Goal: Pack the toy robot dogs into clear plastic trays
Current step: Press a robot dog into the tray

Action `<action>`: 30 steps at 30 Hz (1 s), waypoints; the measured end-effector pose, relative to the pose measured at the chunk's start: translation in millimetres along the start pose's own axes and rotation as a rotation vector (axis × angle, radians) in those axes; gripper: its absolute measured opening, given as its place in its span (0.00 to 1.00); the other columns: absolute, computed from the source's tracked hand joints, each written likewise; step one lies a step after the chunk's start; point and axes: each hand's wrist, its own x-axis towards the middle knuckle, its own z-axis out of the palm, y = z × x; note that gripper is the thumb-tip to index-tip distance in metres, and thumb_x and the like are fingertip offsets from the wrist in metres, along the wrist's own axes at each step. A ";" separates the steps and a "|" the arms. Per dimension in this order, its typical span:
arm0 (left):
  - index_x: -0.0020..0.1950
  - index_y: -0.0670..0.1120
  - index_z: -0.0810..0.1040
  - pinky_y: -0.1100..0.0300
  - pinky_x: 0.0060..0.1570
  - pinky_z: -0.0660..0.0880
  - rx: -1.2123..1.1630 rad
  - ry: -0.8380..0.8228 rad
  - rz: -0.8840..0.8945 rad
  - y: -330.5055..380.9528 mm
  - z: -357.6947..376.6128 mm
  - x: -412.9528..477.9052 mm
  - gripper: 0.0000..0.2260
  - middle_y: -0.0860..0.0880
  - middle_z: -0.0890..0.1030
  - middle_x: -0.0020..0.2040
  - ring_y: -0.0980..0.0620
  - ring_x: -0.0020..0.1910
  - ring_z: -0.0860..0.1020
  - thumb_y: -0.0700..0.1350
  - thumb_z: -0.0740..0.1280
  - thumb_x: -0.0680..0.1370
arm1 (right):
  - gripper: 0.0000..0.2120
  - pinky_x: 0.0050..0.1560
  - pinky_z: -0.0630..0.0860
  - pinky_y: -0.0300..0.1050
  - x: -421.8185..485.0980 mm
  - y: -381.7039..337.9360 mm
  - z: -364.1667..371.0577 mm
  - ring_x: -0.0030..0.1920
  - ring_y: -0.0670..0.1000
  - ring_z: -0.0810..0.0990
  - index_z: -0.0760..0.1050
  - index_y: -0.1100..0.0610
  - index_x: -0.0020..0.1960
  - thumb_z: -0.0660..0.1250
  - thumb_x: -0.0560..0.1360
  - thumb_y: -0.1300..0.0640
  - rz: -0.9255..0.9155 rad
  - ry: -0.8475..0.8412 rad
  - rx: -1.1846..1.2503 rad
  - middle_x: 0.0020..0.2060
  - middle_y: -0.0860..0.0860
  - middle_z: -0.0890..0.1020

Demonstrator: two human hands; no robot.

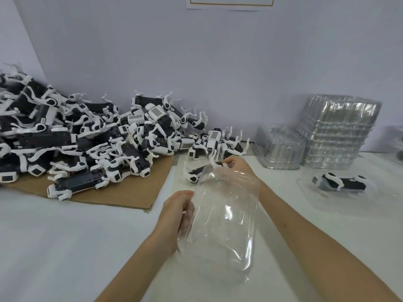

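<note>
A toy-packing bench in a workshop.
Identical dogs (87,136) are lying heaped on cardboard (130,192) at the table's (54,236) far-left edge, clear trays (335,131) are standing stacked near its far-right corner, a filled tray (320,204) is lying by the right edge, and a sheet (231,3) is hanging on the bare wall (218,62) behind.

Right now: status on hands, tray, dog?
Left hand grips clear tray. Right hand pinches toy dog beyond tray. Dog not yet in; nothing blocking.

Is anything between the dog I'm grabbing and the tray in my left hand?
Nothing visible: the right hand pinches the toy dog right at the far end of the clear tray the left hand holds.
</note>
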 end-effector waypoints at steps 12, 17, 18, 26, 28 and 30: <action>0.58 0.54 0.82 0.56 0.60 0.73 0.168 0.024 0.256 2.1 1.6 0.1 0.11 0.59 0.80 0.58 0.57 0.60 0.77 0.55 0.64 0.80 | 0.18 0.57 0.78 0.50 -71.0 -4.2 -105.6 0.49 0.51 0.84 0.75 0.56 0.65 0.70 0.76 0.53 -0.090 0.212 1.178 0.53 0.53 0.83; 0.54 0.55 0.80 0.61 0.44 0.69 0.262 -0.065 0.467 5.5 1.7 -8.5 0.17 0.52 0.73 0.47 0.54 0.43 0.72 0.59 0.67 0.69 | 0.20 0.54 0.77 0.49 -100.0 11.4 -100.7 0.47 0.55 0.86 0.69 0.54 0.74 0.63 0.83 0.53 0.170 0.193 1.515 0.51 0.58 0.86; 0.55 0.55 0.80 0.63 0.44 0.68 0.307 -0.098 0.504 5.3 1.2 -9.4 0.19 0.53 0.71 0.46 0.55 0.42 0.70 0.60 0.68 0.68 | 0.19 0.52 0.78 0.51 -102.6 10.3 -98.4 0.47 0.56 0.86 0.70 0.55 0.73 0.62 0.83 0.55 0.204 0.186 1.515 0.51 0.59 0.85; 0.56 0.54 0.77 0.66 0.45 0.73 0.557 -0.176 0.622 1.5 3.3 -8.1 0.20 0.49 0.73 0.50 0.59 0.43 0.73 0.39 0.66 0.66 | 0.26 0.43 0.78 0.48 -113.4 -8.7 -83.1 0.49 0.58 0.83 0.73 0.64 0.69 0.60 0.71 0.63 0.152 0.019 1.326 0.57 0.60 0.83; 0.54 0.50 0.78 0.56 0.50 0.79 0.468 -0.097 0.626 1.3 4.7 -5.7 0.15 0.49 0.77 0.50 0.56 0.46 0.78 0.34 0.70 0.72 | 0.24 0.45 0.80 0.48 -114.4 -11.1 -79.2 0.50 0.57 0.85 0.73 0.62 0.69 0.60 0.73 0.66 0.082 0.035 1.155 0.54 0.58 0.85; 0.53 0.49 0.78 0.55 0.53 0.79 0.377 -0.006 0.613 1.8 2.5 -3.0 0.12 0.50 0.80 0.50 0.53 0.50 0.81 0.36 0.73 0.75 | 0.22 0.44 0.82 0.50 -114.8 -11.5 -77.1 0.51 0.59 0.85 0.75 0.59 0.68 0.62 0.75 0.68 -0.018 0.072 0.981 0.54 0.58 0.85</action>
